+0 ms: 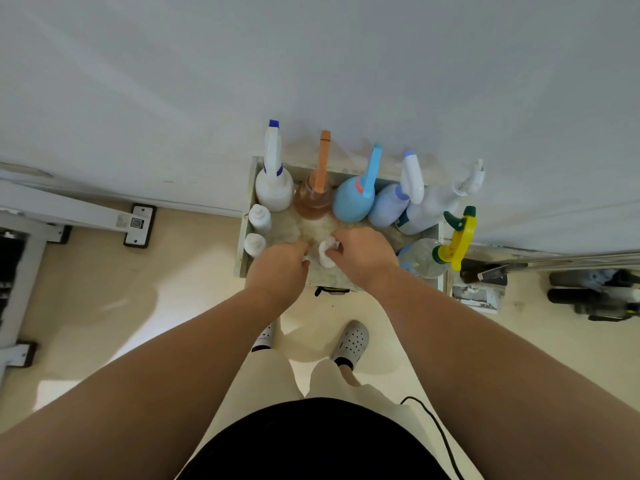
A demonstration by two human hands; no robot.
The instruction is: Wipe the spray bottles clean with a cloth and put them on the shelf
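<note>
Several spray bottles stand along the back of a low shelf top [242, 244]: a white bottle with a blue nozzle [273, 185], a clear orange bottle [313, 202], a light blue bottle [351, 202], a pale violet bottle [386, 207] and a whitish bottle [429, 209]. At the right edge stands a clear bottle with a yellow and green trigger [424, 259]. My left hand [277, 270] and my right hand [363, 252] meet over the shelf's front middle, both closed on a small white bottle [326, 252]. No cloth is clearly visible.
Two more small white bottles [259, 218] [254, 244] stand at the shelf's left edge. A white wall rises behind the shelf. A vacuum cleaner [588, 292] lies on the floor to the right, a white frame with feet [138, 226] to the left.
</note>
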